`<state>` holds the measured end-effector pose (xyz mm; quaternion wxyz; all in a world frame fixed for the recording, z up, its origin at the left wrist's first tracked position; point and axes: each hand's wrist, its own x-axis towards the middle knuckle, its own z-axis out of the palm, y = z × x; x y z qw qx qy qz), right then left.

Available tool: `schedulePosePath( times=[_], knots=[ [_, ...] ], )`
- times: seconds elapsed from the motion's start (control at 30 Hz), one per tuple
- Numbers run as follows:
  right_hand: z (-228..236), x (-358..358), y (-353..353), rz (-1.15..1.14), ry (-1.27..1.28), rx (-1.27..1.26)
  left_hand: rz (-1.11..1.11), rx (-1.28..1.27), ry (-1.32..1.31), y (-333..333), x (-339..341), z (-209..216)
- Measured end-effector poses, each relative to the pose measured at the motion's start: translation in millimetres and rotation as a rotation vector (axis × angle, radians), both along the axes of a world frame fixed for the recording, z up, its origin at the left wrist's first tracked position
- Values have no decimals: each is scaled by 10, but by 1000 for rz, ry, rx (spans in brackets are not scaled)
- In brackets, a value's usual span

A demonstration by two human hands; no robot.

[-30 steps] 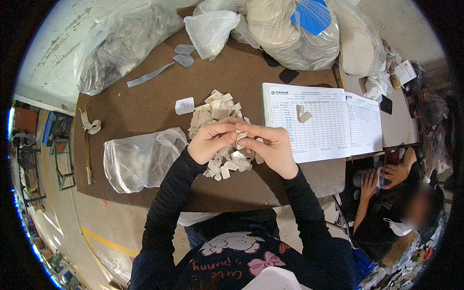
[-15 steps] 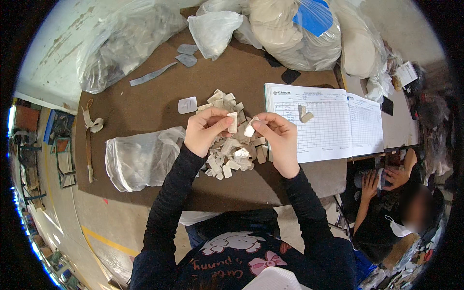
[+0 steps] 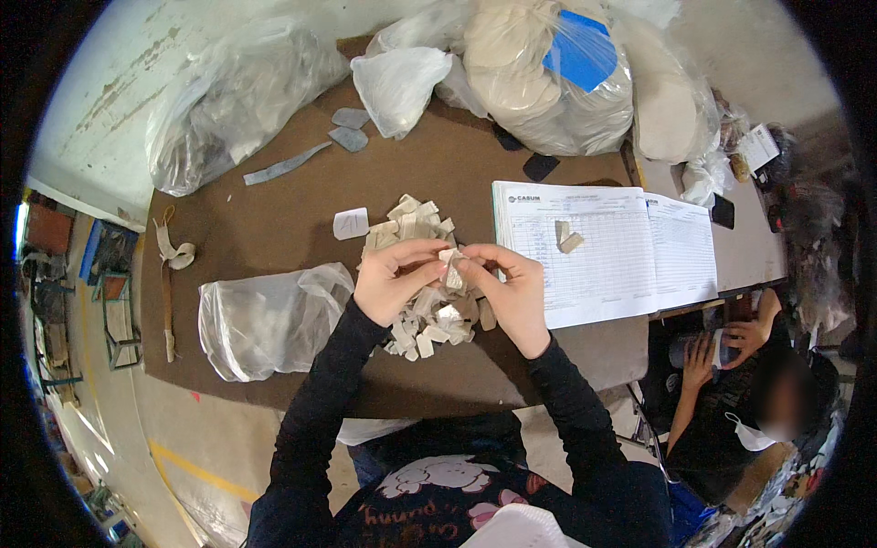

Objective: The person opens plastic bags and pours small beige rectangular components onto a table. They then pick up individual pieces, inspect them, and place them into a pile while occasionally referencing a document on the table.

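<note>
Over a pile of small off-white rectangular pieces (image 3: 416,219), my two hands meet at the fingertips. The thumb and fingers of my left hand (image 3: 391,281) pinch a pale rectangular piece (image 3: 451,270). My right hand (image 3: 517,290) closes on it from the other side. Whether one piece or two pressed together lie between the fingers, I cannot tell. Left of the hands lies a clear plastic bag (image 3: 269,320), next to the pile. A small white paper label (image 3: 351,224) rests by the pile's far left edge.
An open record book (image 3: 603,265) lies to the right, with two pale pieces (image 3: 568,239) on its page. Filled plastic bags (image 3: 256,100) line the far edge of the brown table (image 3: 301,192). Grey scraps (image 3: 347,137) lie before them. Another person (image 3: 731,393) sits at right, hands around something.
My hands have come together; each held its own pale piece apart before. The view has tipped slightly, so the table sits lower in the picture.
</note>
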<state>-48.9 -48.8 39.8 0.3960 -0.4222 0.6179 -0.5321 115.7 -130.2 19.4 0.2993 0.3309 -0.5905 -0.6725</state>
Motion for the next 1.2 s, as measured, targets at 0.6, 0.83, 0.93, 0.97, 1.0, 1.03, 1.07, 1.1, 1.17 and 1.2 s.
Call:
schedulePosePath(
  times=[0.6, 0.83, 0.93, 0.97, 1.0, 1.03, 1.07, 1.1, 1.17, 1.2],
  knots=[
    [76, -893, 87, -441, -176, -173, 74, 415, 390, -334, 279, -207],
    [-10, -406, 69, -160, -126, -149, -218, 443, 378, -131, 89, -34],
    [-36, -77, 31, -4, -101, -117, -227, 492, 331, -40, 49, -13],
    [-41, 3, 29, 37, -70, -109, -244, 515, 343, -17, 62, -26],
    [-49, 40, 24, 27, -58, -88, -265, 393, 269, 5, 49, -23],
    [-58, 70, 14, 14, -46, -68, -287, 273, 194, 18, 38, -2],
    [-66, 83, 6, -1, -33, -48, -309, 152, 119, 21, 34, -2],
    [-57, 59, 5, 8, 7, -14, -290, 140, 130, 5, 43, -19],
    [-28, -36, -9, 25, 88, 56, -254, 118, 152, -105, 118, -69],
    [30, -108, -30, 75, 175, 91, -138, 68, 170, -185, 185, -85]
  ],
)
